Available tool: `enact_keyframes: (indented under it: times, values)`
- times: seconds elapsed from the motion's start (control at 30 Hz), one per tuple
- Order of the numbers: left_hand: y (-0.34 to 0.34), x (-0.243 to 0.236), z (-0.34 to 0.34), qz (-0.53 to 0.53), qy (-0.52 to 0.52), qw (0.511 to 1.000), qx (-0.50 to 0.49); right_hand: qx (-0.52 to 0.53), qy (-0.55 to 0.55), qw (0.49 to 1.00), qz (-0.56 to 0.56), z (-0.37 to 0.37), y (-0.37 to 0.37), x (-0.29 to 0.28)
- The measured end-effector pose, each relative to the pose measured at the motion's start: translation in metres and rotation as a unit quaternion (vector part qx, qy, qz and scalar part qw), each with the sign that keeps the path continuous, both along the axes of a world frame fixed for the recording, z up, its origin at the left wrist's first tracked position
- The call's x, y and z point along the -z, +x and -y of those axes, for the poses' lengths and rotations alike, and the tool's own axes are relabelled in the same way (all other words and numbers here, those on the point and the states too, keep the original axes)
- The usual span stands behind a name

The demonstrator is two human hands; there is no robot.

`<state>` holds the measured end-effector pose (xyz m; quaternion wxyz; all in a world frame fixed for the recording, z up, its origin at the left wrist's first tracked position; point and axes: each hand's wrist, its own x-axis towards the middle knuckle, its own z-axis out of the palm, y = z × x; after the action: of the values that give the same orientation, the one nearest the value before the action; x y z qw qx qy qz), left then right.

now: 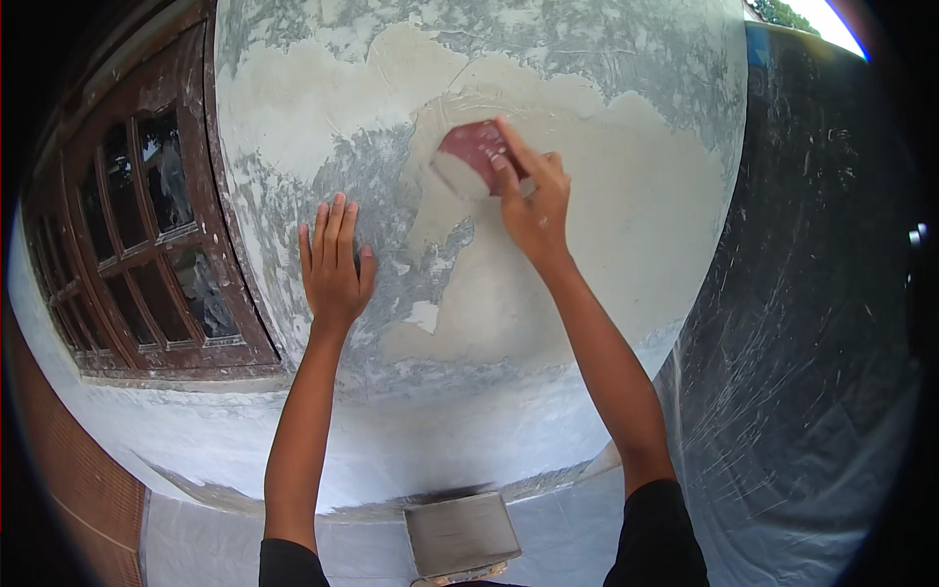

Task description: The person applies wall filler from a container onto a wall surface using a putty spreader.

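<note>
A red, flat putty scraper (477,145) lies against the wall (597,245), its lower part smeared with pale filler. My right hand (538,201) is closed around the scraper's right side, thumb on its face. Around it spreads a smooth, cream-grey coat of wet-looking filler (626,186) with ragged edges. To the left, my left hand (335,264) rests flat on a patchy grey part of the wall, fingers stretched upward and holding nothing.
A brown wooden window (147,225) with glass panes stands left of the wall. Dark sheeting (782,293), streaked with white, hangs at the right. Below, a grey rectangular board or lid (462,536) sits above pale floor sheeting (362,548). Brown ridged material (73,460) shows at lower left.
</note>
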<state>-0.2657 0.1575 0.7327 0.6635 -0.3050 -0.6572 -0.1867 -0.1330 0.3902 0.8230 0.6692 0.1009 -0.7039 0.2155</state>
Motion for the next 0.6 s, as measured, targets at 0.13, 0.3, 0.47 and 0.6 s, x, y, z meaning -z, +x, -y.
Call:
enact_keyframes:
  times: [0.13, 0.3, 0.47, 0.6]
  values:
    - [-0.001, 0.003, -0.001, 0.008, -0.001, 1.0, 0.003, -0.084, -0.14, 0.981, -0.105, -0.057, -0.008, -0.02]
    - [-0.001, 0.003, -0.003, 0.006, -0.005, 1.0, 0.014, -0.184, -0.355, 0.893, -0.206, -0.106, 0.027, -0.017]
    - [-0.001, 0.004, 0.001, 0.01, -0.006, 1.0, 0.013, -0.149, -0.251, 0.954, -0.069, -0.058, 0.009, -0.001]
    - [-0.001, 0.004, 0.004, 0.01, -0.011, 1.0, 0.012, -0.017, -0.06, 0.998, 0.031, -0.021, 0.008, 0.006]
